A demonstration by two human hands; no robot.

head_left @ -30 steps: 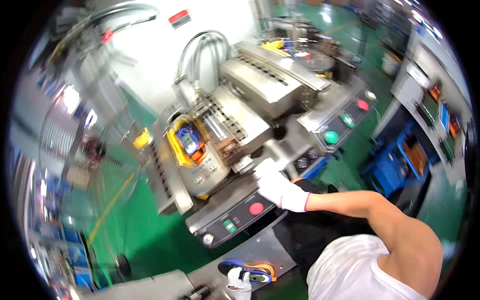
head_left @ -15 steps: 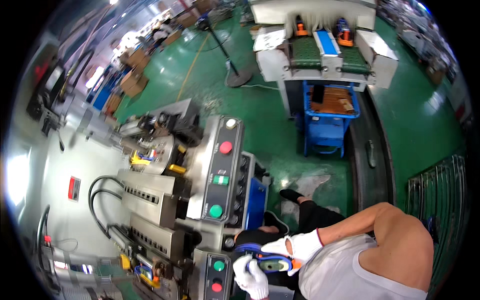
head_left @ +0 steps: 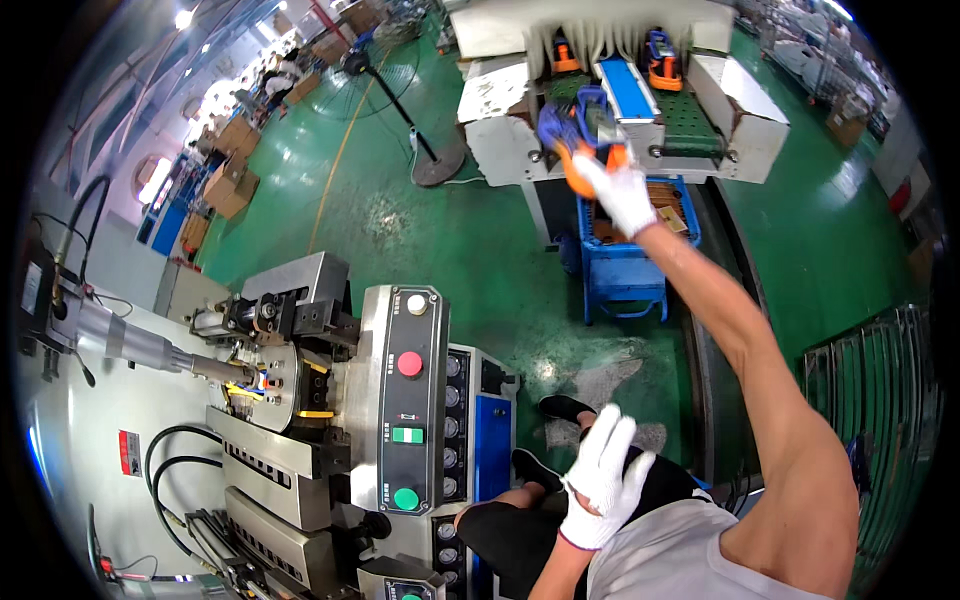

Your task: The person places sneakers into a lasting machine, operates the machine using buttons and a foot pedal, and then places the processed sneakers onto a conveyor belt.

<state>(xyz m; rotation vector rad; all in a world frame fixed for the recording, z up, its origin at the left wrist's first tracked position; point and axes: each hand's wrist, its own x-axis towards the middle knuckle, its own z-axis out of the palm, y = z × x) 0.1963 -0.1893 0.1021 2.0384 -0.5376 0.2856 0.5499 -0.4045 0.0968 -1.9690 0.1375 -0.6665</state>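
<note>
My right hand (head_left: 622, 197), in a white glove, reaches out to the green conveyor belt (head_left: 688, 128) of a white machine. Its fingers are closed on blue shoes (head_left: 598, 118) with orange lasts in them. Motion blurs them; they look like two side by side, held over the near end of the belt's left lane. Whether they touch the belt I cannot tell. My left hand (head_left: 606, 478), also gloved in white, is held above my lap with fingers stretched out and nothing in it.
A blue cart (head_left: 625, 270) stands below the conveyor's end. On my left is a machine with a button panel (head_left: 412, 400) and steel blocks (head_left: 270, 465). A standing fan (head_left: 437, 165) is farther off on the green floor. A wire rack (head_left: 870, 400) is at right.
My right hand has carried the blue shoes from my lap up and away to the conveyor. My left hand has let go of them and opened. The view has shifted.
</note>
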